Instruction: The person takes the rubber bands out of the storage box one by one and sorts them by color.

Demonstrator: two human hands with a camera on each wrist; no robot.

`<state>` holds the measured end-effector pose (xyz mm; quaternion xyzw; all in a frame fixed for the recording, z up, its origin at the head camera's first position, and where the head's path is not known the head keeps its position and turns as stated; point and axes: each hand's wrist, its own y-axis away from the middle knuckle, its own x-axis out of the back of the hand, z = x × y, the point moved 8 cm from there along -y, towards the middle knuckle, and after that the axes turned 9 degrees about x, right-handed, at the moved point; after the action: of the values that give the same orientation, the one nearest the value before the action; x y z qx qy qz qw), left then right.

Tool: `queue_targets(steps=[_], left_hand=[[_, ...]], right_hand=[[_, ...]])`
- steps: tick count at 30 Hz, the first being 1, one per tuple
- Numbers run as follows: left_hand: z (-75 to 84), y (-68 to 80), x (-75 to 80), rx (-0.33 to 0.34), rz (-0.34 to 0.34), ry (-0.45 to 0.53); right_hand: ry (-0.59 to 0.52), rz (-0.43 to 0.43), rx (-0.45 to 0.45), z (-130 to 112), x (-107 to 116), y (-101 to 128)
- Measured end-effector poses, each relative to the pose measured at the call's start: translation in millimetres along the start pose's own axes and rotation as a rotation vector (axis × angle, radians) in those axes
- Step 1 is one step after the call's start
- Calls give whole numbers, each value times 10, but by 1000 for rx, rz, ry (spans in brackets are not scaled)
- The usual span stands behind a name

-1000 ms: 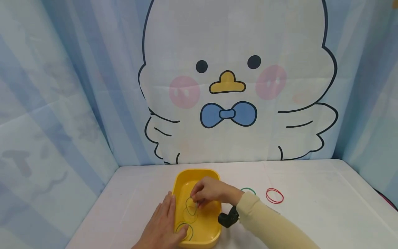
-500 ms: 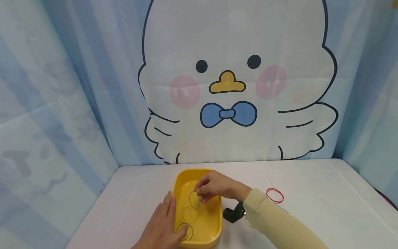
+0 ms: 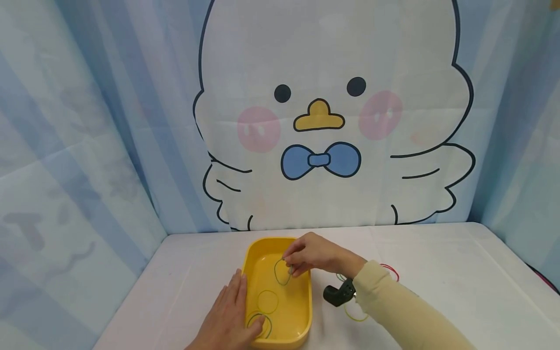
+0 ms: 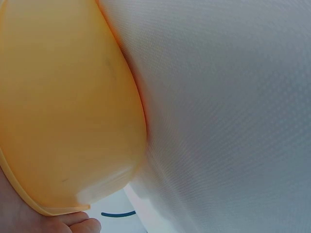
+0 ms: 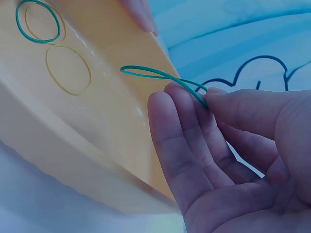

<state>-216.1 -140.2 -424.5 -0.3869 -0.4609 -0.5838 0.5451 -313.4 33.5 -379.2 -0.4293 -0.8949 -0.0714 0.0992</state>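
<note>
A yellow tray [image 3: 251, 253] sits at the table's near middle. My right hand [image 3: 312, 255] hovers over its far end and pinches a green rubber band [image 3: 282, 272], which the right wrist view shows as a band [image 5: 160, 75] held between thumb and fingers. My left hand [image 3: 229, 318] lies flat against the tray's left rim, fingers straight, one fingertip over the edge. In the tray lie a yellow band [image 3: 267, 301] and a green band [image 3: 259, 324] near the front. The tray's outer wall [image 4: 68, 111] fills the left wrist view.
On the white table [image 3: 459, 287], right of the tray, a red band [image 3: 391, 270] shows behind my sleeve, with a yellow band [image 3: 356, 313] and a bit of a green one [image 3: 340, 278] by the black wrist camera [image 3: 338, 294]. A cartoon backdrop [image 3: 323, 121] stands behind.
My right hand has lifted the green band and drawn it back and to the right over the tray's far end. The left hand has stayed on the rim.
</note>
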Motion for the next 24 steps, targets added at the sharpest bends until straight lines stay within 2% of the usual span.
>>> queue_targets(steps=[7,17,24], left_hand=[[-17,-24,-15,36,-23,6],[-17,-17,-20,14,-23,16],[-15,-15,-16,21,-27,11]], right_hand=[[-12,16,9,-16,159,55],[-28,66,-16,51,409,166],[-26,105,-39,118,575,259]])
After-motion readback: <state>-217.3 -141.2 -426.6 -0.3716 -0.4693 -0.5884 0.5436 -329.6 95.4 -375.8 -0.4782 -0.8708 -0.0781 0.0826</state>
